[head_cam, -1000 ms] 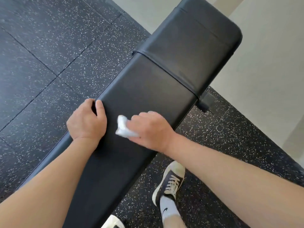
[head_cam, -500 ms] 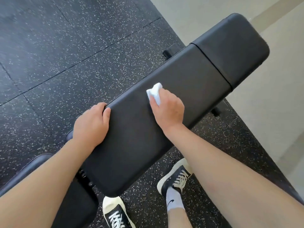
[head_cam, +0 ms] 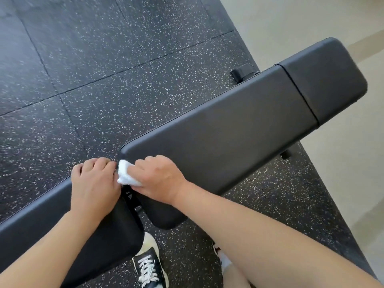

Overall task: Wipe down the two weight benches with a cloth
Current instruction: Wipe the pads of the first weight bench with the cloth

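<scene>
Nearest the body, the left hand (head_cam: 94, 186) rests with curled fingers on the near pad (head_cam: 62, 231), holding nothing. Just beyond, the right hand (head_cam: 160, 179) grips the white cloth (head_cam: 126, 176), which has slid back from mid-pad to the near end of the long pad (head_cam: 228, 129). That stroke looks complete; the far pad (head_cam: 324, 80) seems next.

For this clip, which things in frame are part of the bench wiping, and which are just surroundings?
Part of the job:
- white cloth, held in the right hand
- long bench pad, wiped at its near end
- second bench pad, under the left hand

Surroundings:
- speckled rubber floor
- black sneaker
</scene>
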`<state>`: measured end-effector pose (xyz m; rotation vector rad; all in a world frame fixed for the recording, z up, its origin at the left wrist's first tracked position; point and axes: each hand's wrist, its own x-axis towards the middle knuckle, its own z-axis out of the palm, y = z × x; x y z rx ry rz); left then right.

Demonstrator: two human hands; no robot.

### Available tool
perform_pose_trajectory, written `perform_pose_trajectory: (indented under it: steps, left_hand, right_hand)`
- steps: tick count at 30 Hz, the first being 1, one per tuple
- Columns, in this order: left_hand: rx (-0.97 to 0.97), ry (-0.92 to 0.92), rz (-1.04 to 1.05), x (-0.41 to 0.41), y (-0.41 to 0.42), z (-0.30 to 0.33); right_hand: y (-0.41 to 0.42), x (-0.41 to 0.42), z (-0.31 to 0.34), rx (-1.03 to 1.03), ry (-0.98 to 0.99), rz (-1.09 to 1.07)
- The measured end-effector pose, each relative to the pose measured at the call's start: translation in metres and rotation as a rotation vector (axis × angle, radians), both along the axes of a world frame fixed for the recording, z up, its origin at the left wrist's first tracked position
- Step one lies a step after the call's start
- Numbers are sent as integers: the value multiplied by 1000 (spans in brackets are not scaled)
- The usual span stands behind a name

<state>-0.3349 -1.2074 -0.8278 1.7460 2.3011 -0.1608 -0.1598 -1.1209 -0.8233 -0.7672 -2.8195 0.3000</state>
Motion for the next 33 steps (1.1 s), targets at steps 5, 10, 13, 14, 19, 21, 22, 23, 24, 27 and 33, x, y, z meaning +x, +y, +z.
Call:
perform_pose_trajectory:
  steps: [5,10,13,14,19,21,22,23,24,27,33]
  left_hand:
    - [-45,-10,180,18,12,7]
    - [-91,-36,261,33,19,22]
    - [-75,-119,318,38,20,34]
    - [-59,-157,333,39,21,41]
    - [9,-280,329,50,38,92]
    - [33,-288,293,57,49,119]
    - [48,-294,272,60,55,134]
    - [63,-294,247,62,60,151]
    - [86,-294,220,64,65,167]
    - [136,-284,147,67,78,223]
    - [229,-292,95,66,92,346]
  right_hand:
    - [68,63,10,120,164,-122]
    - [120,168,19,105,50,-360]
    - [144,222,21,-174,-140,-754]
    - [149,241,22,-269,-142,-863]
    - [157,286,63,-312,-79,-1062]
    - [158,287,90,-311,-11,-1110]
    - [158,285,106,-306,16,-1121]
    - [157,283,122,-306,44,-1124]
    - [157,278,140,-314,74,-1124]
    - [154,262,197,-326,145,-1097]
    - [134,218,320,-301,222,-955]
